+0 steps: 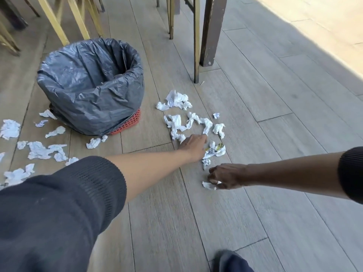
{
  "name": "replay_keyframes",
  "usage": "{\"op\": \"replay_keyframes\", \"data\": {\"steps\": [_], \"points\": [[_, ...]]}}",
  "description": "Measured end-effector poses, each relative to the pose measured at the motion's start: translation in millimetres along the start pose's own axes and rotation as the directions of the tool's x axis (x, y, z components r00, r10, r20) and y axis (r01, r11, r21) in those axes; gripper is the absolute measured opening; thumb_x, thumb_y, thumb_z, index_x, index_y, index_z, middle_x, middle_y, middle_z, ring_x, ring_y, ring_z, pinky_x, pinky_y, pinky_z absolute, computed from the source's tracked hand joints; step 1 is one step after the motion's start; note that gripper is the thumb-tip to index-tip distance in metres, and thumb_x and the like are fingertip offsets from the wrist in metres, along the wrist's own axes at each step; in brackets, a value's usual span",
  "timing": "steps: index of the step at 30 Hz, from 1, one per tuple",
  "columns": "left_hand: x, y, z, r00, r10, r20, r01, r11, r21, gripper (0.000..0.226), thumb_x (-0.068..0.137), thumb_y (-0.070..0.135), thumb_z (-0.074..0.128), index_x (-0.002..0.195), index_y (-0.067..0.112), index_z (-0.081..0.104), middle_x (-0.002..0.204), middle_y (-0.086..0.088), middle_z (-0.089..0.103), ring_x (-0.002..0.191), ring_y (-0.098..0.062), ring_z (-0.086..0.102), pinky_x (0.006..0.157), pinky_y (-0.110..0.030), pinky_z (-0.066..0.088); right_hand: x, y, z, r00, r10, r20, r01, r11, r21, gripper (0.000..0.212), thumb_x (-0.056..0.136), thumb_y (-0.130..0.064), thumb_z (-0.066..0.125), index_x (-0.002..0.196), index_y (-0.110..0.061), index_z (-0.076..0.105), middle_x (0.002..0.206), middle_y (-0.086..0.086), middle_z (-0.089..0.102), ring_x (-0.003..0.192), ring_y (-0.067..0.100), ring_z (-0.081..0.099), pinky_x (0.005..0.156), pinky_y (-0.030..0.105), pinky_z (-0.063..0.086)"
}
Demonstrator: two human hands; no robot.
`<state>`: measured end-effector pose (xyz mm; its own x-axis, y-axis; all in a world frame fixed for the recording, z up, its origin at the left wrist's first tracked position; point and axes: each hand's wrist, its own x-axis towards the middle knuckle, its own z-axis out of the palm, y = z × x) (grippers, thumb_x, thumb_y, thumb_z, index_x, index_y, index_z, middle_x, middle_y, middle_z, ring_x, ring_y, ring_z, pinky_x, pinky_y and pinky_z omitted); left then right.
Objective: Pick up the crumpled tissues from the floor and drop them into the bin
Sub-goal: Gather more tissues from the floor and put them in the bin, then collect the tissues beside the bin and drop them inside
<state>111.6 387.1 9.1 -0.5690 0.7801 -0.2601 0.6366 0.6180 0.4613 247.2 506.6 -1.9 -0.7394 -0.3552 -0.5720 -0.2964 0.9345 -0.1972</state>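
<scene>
Bin (90,85): red basket, grey liner draped over rim, inside looks bare. Crumpled white tissues (188,122) scattered on plank floor (255,203) both sides of bin. Left hand (193,146) fingers curled among them, grip unclear. Right hand (225,176) pinching small tissue (209,185).

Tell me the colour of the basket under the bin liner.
Red, showing below the grey liner at the basket base, head view.

White tissues (177,124), red bin (129,124) w/ black liner (88,83).

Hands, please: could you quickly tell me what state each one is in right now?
Left hand: open, reaching among floor tissues, holding nothing visible.
Right hand: fingers closing on a small tissue.
</scene>
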Motion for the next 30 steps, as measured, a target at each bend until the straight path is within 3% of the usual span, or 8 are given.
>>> {"op": "replay_keyframes", "data": {"steps": [7, 11, 14, 18, 21, 23, 26, 30], "points": [[18, 9, 24, 0.987, -0.112, 0.111, 0.117, 0.992, -0.038, 0.031, 0.094, 0.02, 0.059, 0.123, 0.013, 0.052, 0.123, -0.01, 0.054, 0.108, -0.028, 0.056, 0.084, -0.036, 0.048, -13, 24, 1, 0.998, 0.034, -0.045, -0.032, 0.999, 0.028, 0.021, 0.092, -0.035, 0.065, 0.087, -0.016, 0.062, 0.087, -0.004, 0.051, 0.068, 0.011, 0.049, 0.052, 0.019, 0.029], [21, 2, 37, 0.985, -0.153, 0.078, 0.16, 0.982, -0.104, 0.032, 0.086, 0.036, 0.071, 0.111, 0.019, 0.06, 0.118, -0.003, 0.058, 0.109, -0.02, 0.056, 0.083, -0.03, 0.045, -21, 36, 6, 0.984, 0.149, -0.099, -0.136, 0.983, 0.124, 0.026, 0.091, -0.031, 0.066, 0.075, -0.019, 0.05, 0.078, -0.002, 0.053, 0.065, 0.016, 0.053, 0.056, 0.03, 0.042], [23, 2, 32, 0.99, -0.14, 0.025, 0.142, 0.978, -0.154, 0.029, 0.084, 0.047, 0.073, 0.092, 0.02, 0.066, 0.099, 0.003, 0.058, 0.099, -0.016, 0.055, 0.084, -0.031, 0.048, -23, 45, 5, 0.946, 0.267, -0.182, -0.214, 0.941, 0.263, 0.018, 0.092, -0.019, 0.064, 0.084, -0.017, 0.048, 0.073, -0.003, 0.055, 0.064, 0.019, 0.054, 0.059, 0.036, 0.046], [21, 1, 18, 0.98, -0.185, -0.07, 0.166, 0.961, -0.219, 0.048, 0.091, 0.055, 0.06, 0.062, 0.019, 0.053, 0.064, 0.001, 0.05, 0.062, -0.013, 0.05, 0.058, -0.026, 0.04, -13, 58, 2, 0.901, 0.381, -0.205, -0.304, 0.894, 0.329, 0.003, 0.1, -0.014, 0.049, 0.098, -0.014, 0.047, 0.081, 0.007, 0.063, 0.067, 0.025, 0.057, 0.061, 0.043, 0.049], [13, -10, 8, 0.979, -0.191, -0.066, 0.17, 0.956, -0.239, 0.041, 0.097, 0.044, 0.054, 0.065, 0.019, 0.051, 0.061, 0.0, 0.045, 0.059, -0.017, 0.049, 0.072, -0.032, 0.05, -1, 63, -9, 0.872, 0.434, -0.226, -0.361, 0.882, 0.302, 0.014, 0.104, -0.019, 0.037, 0.091, -0.015, 0.042, 0.074, 0.006, 0.054, 0.06, 0.023, 0.045, 0.057, 0.045, 0.043], [6, -19, 0, 0.978, -0.198, -0.064, 0.177, 0.954, -0.243, 0.034, 0.097, 0.037, 0.055, 0.067, 0.022, 0.057, 0.064, 0.002, 0.046, 0.056, -0.017, 0.049, 0.064, -0.028, 0.046, 6, 65, -19, 0.854, 0.467, -0.228, -0.385, 0.863, 0.326, 0.019, 0.105, -0.031, 0.038, 0.096, -0.014, 0.04, 0.07, 0.004, 0.054, 0.057, 0.023, 0.046, 0.055, 0.039, 0.04], [-4, -32, -11, 0.969, -0.23, -0.094, 0.201, 0.947, -0.249, 0.048, 0.093, 0.027, 0.059, 0.055, 0.021, 0.031, 0.054, 0.003, 0.029, 0.05, -0.015, 0.03, 0.051, -0.026, 0.027, 18, 68, -24, 0.846, 0.487, -0.215, -0.423, 0.861, 0.283, 0.048, 0.101, -0.045, 0.044, 0.123, -0.004, 0.033, 0.079, 0.01, 0.063, 0.064, 0.027, 0.057, 0.053, 0.034, 0.04], [-14, -52, -21, 0.95, -0.297, -0.093, 0.263, 0.926, -0.272, 0.048, 0.089, 0.027, 0.061, 0.055, 0.019, 0.028, 0.056, 0.002, 0.03, 0.052, -0.015, 0.03, 0.049, -0.027, 0.023, 29, 65, -26, 0.852, 0.513, -0.108, -0.475, 0.842, 0.255, 0.081, 0.1, -0.051, 0.041, 0.146, 0.007, 0.008, 0.082, 0.008, 0.059, 0.071, 0.025, 0.057, 0.056, 0.032, 0.042]]}}
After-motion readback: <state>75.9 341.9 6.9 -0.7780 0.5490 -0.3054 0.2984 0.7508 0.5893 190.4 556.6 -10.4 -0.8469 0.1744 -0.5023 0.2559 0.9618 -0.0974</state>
